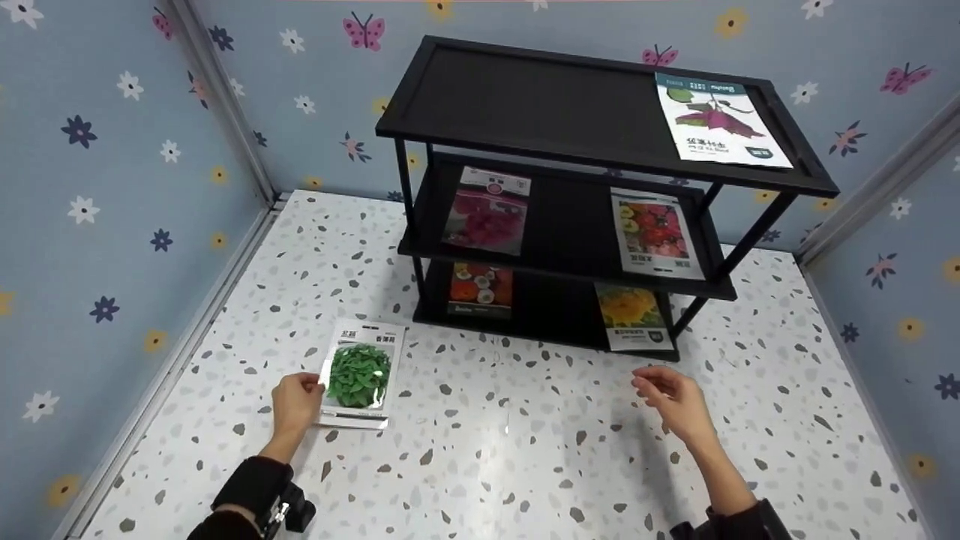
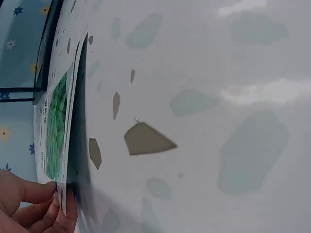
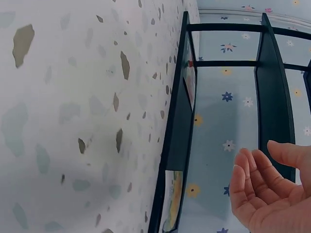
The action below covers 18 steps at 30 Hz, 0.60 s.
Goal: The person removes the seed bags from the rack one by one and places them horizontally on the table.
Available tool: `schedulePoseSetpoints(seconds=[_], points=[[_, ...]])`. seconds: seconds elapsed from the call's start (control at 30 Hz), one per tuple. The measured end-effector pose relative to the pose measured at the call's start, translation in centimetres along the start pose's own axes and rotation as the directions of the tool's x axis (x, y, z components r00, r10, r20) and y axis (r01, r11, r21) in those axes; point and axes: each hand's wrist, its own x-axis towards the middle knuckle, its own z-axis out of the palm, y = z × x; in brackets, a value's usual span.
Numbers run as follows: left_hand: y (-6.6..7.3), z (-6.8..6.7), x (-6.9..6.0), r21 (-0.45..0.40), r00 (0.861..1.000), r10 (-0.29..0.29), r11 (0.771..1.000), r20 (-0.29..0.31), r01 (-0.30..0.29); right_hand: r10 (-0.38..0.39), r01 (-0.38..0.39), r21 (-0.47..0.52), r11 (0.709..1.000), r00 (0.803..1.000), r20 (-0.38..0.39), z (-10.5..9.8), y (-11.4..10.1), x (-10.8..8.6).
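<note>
My left hand (image 1: pixel 296 405) pinches the left edge of a seed packet (image 1: pixel 360 375) with a green leafy plant pictured on it. In the left wrist view the thumb and fingers grip the packet (image 2: pixel 59 126) at its near end, and it is tilted a little off the speckled surface. My right hand (image 1: pixel 679 401) hovers before the right end of a black three-tier shelf (image 1: pixel 540 97), its fingers loosely curled around nothing. Nearest to it lies a yellow-flower packet (image 1: pixel 634 319) on the bottom tier. In the right wrist view the hand (image 3: pixel 267 189) appears beside the shelf.
A purple-leaf packet (image 1: pixel 720 124) lies at the right of the top tier. On the middle tier are a pink-flower packet (image 1: pixel 487 214) and a red-flower packet (image 1: pixel 656 232). An orange-and-white-flower packet (image 1: pixel 480 291) sits bottom left. Flowered walls (image 1: pixel 97 225) enclose the speckled tabletop (image 1: pixel 487 465).
</note>
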Motion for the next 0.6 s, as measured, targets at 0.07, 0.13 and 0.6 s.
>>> schedulePoseSetpoints(seconds=[0.07,0.13,0.6], points=[[0.1,-0.4,0.2,0.035,1.0,0.0,0.999,0.005,0.0,-0.024,0.024,-0.016,1.0,1.0,-0.002,-0.5,-0.3,0.2],[0.3,-0.9,0.3,0.073,0.999,-0.004,0.997,0.035,0.002,-0.042,0.042,-0.037,0.998,0.999,0.0,-1.0,-0.7,0.5],[7.3,-2.7,0.6,0.203,0.948,0.15,0.956,0.279,-0.211,-0.185,0.185,-0.137,0.973,0.983,0.014,-5.2,-6.4,2.0]])
